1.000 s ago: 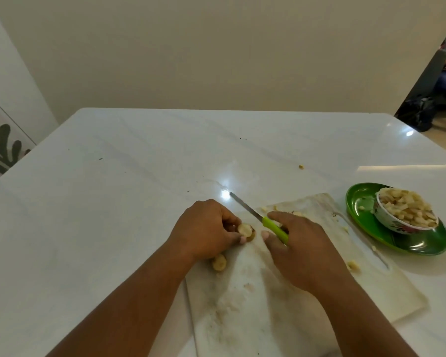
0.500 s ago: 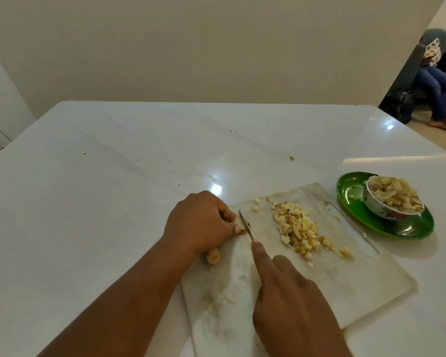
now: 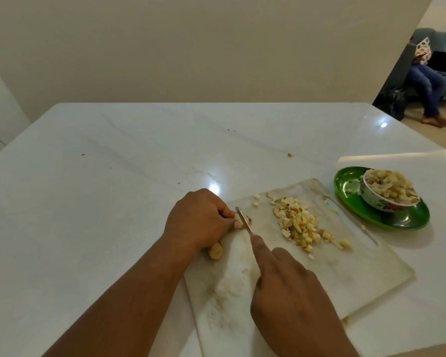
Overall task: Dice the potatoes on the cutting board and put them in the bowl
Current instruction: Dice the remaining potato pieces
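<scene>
Right hand (image 3: 291, 295) nearest, gripping the knife (image 3: 243, 219), forefinger lying along its spine. Left hand (image 3: 198, 220) pinching a small potato piece (image 3: 246, 220) at the cutting board (image 3: 358, 274)'s far-left edge; blade sitting just beside the fingertips (image 3: 236, 222), so a slip risks a nick. Diced heap (image 3: 298, 222) lying mid-board. Far right, bowl (image 3: 379, 202) heaped full on green plate (image 3: 397, 220); adding more risks spilling onto the tabletop (image 3: 113, 189).

I see open table (image 3: 113, 202) left and behind the cutting board (image 3: 345, 274); diced pile (image 3: 299, 222) mid-board and bowl (image 3: 381, 202) on green plate (image 3: 397, 220) block the right.
</scene>
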`<state>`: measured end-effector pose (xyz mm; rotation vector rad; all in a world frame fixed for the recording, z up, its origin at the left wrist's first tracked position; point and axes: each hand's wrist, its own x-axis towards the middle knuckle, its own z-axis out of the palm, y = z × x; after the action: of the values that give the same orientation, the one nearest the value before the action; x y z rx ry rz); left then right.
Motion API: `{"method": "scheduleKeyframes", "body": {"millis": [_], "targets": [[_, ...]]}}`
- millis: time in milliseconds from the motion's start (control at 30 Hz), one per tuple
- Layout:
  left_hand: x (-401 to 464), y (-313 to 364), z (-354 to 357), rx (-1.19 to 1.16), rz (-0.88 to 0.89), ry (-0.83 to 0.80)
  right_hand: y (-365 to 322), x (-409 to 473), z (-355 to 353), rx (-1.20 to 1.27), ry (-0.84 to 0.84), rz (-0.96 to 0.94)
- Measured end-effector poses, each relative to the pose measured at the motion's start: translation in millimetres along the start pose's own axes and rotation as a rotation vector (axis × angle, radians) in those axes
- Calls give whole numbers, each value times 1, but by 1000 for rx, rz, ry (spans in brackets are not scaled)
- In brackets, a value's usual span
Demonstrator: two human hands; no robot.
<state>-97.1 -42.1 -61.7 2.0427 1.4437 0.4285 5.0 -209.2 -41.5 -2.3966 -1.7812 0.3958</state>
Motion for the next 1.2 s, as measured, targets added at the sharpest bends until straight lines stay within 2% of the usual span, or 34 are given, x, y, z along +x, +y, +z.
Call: {"method": "scheduleKeyframes", "body": {"millis": [267,367,433,500,600,767,900,1000,1100,1200], "targets": [[2,-1,0,-4,1,-20,4,-14,2,-15,-59,28],[2,-2,-1,-5,-1,-31,4,-23,-6,-53,101,-12],[1,-2,-3,6,5,-44,7,-22,-8,12,113,-11],[-1,0,-3,20,23,-45,6,-14,-11,47,47,0],[-4,2,-3,32,33,2,1,4,-12,83,69,-46],[-3,3,-2,28,24,53,-1,9,1,54,13,-48],[-1,1,0,37,21,44,2,-6,4,38,-25,5],[0,0,-1,33,24,25,8,-25,8,-3,22,-8],[0,-1,-5,8,26,-27,15,-33,2,-48,-61,16],[-2,-2,-9,-11,42,-69,15,-26,-6,2,4,18]]}}
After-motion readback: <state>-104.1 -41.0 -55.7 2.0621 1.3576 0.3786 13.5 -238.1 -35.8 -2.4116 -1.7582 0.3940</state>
